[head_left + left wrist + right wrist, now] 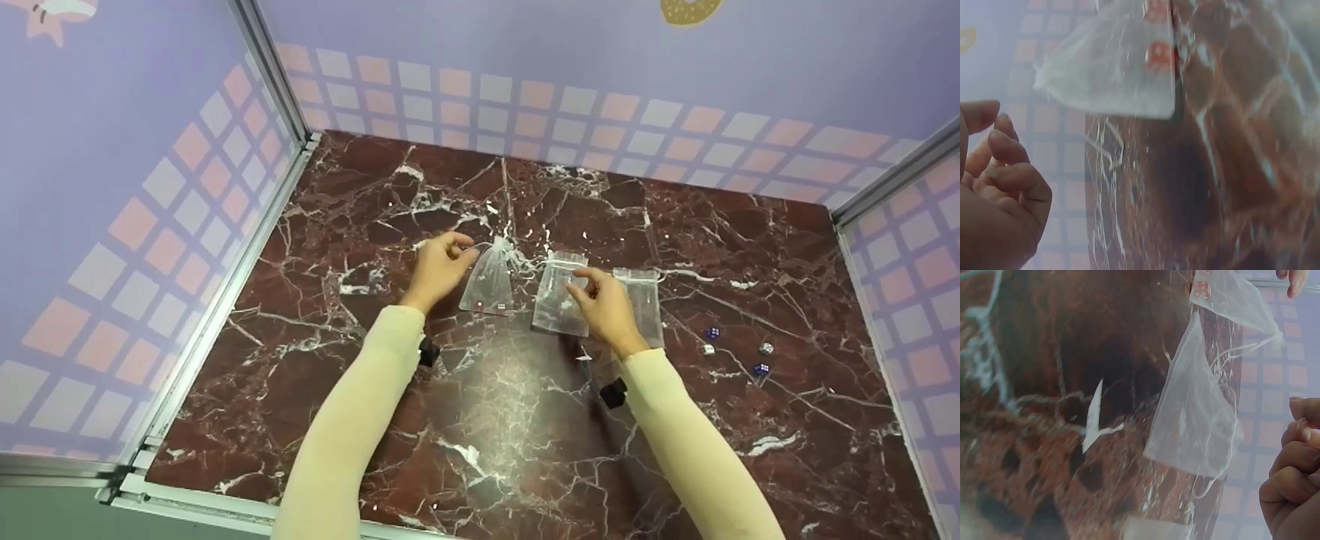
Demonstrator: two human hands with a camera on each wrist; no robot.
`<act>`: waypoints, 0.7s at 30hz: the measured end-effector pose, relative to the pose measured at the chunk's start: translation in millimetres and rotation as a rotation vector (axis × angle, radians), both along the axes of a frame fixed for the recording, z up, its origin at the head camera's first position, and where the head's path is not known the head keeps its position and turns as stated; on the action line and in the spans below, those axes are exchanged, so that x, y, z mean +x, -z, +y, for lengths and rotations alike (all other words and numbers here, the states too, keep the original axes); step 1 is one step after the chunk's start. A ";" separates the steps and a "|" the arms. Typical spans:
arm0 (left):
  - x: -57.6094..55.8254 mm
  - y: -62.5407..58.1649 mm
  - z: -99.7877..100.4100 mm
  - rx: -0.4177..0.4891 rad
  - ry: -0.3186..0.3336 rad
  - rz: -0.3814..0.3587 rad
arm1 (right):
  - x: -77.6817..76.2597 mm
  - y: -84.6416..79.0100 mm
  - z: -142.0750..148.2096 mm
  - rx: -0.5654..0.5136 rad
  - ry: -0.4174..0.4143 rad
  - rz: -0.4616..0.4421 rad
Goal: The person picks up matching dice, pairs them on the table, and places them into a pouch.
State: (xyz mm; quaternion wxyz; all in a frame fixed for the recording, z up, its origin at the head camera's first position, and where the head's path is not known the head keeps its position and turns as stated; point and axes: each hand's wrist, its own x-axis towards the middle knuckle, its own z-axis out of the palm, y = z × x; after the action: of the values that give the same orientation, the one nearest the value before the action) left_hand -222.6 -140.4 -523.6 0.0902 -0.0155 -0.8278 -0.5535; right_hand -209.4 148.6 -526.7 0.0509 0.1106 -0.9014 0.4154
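A sheer white drawstring pouch (489, 281) lies with its neck gathered and red dice (1158, 57) at its bottom end. My left hand (440, 268) is just left of the pouch's neck, fingers loosely bent, nothing visible between them. A second pouch (562, 304), flat and wide at the top, lies to the right, its white cord (1237, 439) trailing along the side. Over that pouch's right edge hovers my right hand (606, 304), fingers bent and apart from the fabric in the right wrist view. Behind this hand a third pouch (648, 300) is partly hidden.
Blue dice (762, 370) and white dice (709, 349) sit on the right of the dark red marbled tabletop (487, 435). Patterned purple panels (525, 45) wall in the back and sides. A metal rail (195, 504) runs along the front edge.
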 end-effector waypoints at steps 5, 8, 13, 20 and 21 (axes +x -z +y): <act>2.9 1.9 24.8 0.015 0.073 -0.002 | 5.7 0.4 12.8 -0.024 -0.003 0.024; 1.7 3.8 42.1 0.005 0.144 0.029 | 10.0 0.4 22.9 -0.031 0.019 0.038; 0.5 8.7 66.1 -0.122 0.284 0.100 | 16.5 0.0 41.0 -0.044 0.082 0.066; 6.6 17.5 87.0 -0.325 0.448 -0.023 | 25.7 10.2 74.9 -0.008 0.169 0.063; 6.5 18.8 90.8 -0.353 0.478 -0.039 | 27.9 11.9 82.0 -0.004 0.201 0.064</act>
State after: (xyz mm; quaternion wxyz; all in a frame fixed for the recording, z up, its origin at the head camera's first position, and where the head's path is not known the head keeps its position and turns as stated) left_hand -216.1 -49.6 -542.4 -0.0626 -0.2147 -0.8859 -0.4065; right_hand -181.4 230.6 -538.7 0.1213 0.0329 -0.9052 0.4061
